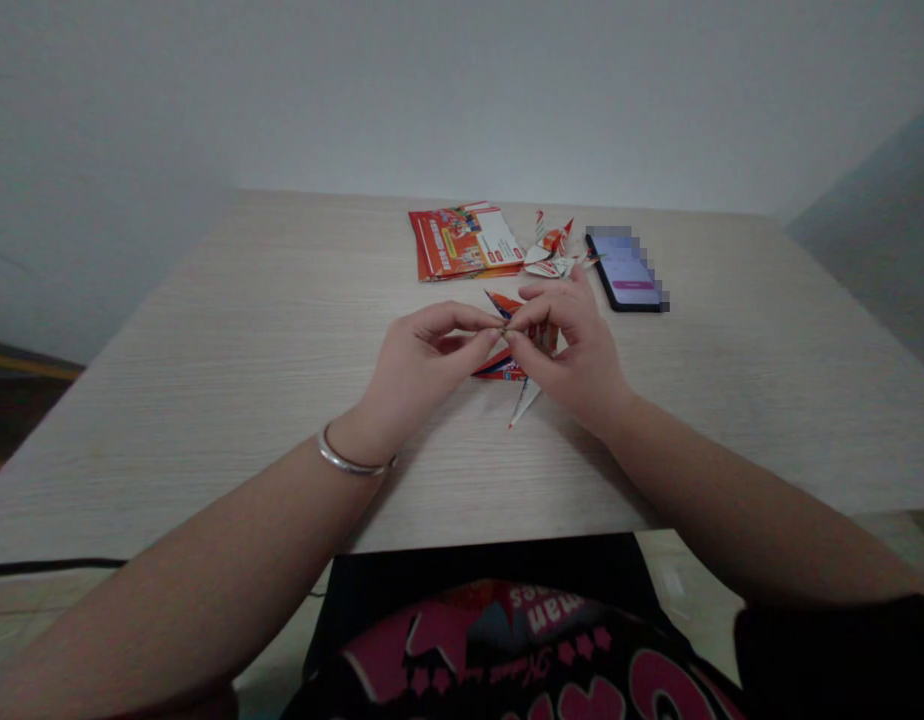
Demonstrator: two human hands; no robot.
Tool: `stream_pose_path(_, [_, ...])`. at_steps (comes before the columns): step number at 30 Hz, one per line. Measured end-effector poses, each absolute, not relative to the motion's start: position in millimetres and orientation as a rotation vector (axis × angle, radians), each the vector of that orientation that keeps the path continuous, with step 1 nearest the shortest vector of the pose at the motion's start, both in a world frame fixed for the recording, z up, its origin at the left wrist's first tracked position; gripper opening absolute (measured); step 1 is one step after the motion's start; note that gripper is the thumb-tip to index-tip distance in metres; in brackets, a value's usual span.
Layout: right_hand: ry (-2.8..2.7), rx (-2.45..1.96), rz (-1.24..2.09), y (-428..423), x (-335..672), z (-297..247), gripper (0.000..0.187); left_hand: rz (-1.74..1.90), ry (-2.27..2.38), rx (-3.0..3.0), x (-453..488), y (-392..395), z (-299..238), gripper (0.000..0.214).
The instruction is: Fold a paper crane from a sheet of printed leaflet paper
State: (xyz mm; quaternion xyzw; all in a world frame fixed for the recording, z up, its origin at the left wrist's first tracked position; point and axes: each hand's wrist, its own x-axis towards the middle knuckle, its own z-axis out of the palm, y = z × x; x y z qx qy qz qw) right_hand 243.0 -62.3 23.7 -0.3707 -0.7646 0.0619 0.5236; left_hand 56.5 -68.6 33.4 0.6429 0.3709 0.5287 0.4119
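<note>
Both my hands meet over the middle of the table, pinching one piece of folded printed paper (507,370) in red, white and dark blue. My left hand (432,360), with a silver bangle (353,463) at its wrist, grips the paper between thumb and forefinger. Fingertip to fingertip with it, my right hand (571,345) pinches the same spot. A pointed white tip of the paper sticks out below my right hand, and a dark point shows above. My fingers cover the centre of the paper.
Behind my hands lies a stack of orange-red printed leaflets (462,245). Beside it sit folded paper shapes (552,248) with pointed ends. A lit phone (628,270) lies to their right. The table (244,300) reaches back to a pale wall (462,100).
</note>
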Motion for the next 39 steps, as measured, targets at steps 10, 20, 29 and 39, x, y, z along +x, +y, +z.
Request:
stream_pose_path(10, [-1.838,-0.897,0.166,-63.1,243.0,24.6,0.009,1.335,0.936,1.618,56.6,-69.5,32.7,0.01])
stream_pose_path(20, [-1.838,-0.859,0.212,-63.3,242.2,23.3,0.011,1.334,0.93,1.644,55.8,-68.0,32.6,0.015])
stream_pose_path(29, [-1.827,-0.864,0.215,-63.9,242.4,22.4,0.011,1.389,0.945,1.664,55.5,-67.5,32.2,0.014])
stream_pose_path(39, [-1.816,-0.927,0.205,-63.8,243.7,23.2,0.008,1.365,0.979,1.65,56.2,-67.0,31.7,0.012])
